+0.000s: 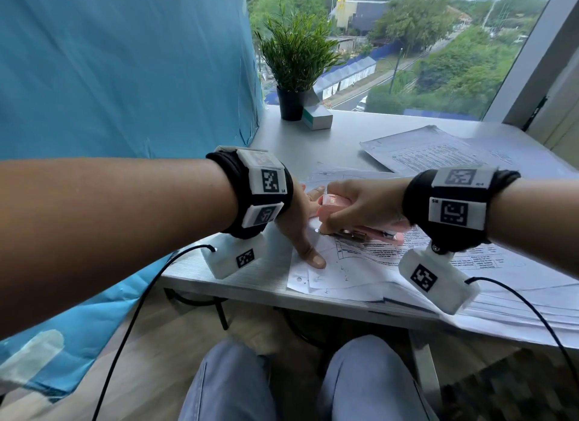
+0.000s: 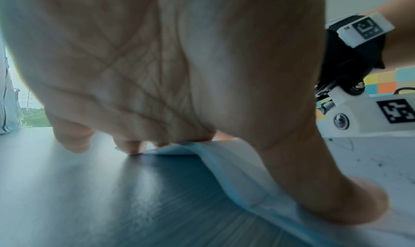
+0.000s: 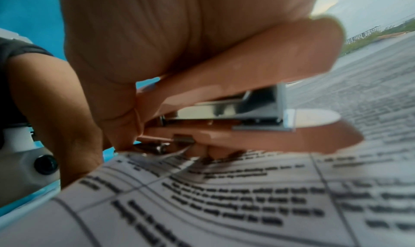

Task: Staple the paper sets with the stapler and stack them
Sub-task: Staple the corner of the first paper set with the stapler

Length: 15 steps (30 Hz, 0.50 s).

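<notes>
A pink stapler lies over the top-left corner of a printed paper set at the table's near edge. My right hand grips the stapler from above, fingers curled round its top arm and thumb on its side. Up close, the stapler shows its metal magazine just above the base, with printed sheets beneath. My left hand lies flat beside it, fingers spread and thumb pressing the paper down. From the left wrist, that thumb and the fingertips press on the paper's edge.
More printed sheets lie spread at the back right of the white table, and a thick pile overhangs the near right edge. A potted plant and a small box stand by the window. Blue sheeting hangs at the left.
</notes>
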### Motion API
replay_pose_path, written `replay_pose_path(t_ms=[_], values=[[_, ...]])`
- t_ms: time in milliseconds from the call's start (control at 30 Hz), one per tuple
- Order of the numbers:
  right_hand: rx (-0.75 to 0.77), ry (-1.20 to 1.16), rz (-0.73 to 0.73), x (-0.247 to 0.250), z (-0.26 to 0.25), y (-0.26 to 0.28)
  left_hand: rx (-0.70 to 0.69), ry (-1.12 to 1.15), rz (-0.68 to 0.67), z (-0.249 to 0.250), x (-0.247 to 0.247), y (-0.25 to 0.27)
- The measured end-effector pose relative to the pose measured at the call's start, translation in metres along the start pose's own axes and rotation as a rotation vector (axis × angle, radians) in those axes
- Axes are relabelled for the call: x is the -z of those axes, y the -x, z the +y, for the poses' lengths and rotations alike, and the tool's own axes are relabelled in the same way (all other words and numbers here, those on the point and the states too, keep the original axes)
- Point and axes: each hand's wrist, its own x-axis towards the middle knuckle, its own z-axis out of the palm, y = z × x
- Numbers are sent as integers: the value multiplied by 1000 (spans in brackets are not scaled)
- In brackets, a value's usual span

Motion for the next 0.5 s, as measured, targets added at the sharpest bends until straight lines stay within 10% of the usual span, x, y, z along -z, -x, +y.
replay_pose_path(t_ms=[233, 500], values=[[-80, -301, -125, 9, 3, 1, 9, 31, -6, 0, -1, 1], [-97, -61, -53, 22, 18, 11, 52, 58, -49, -2, 2, -4]])
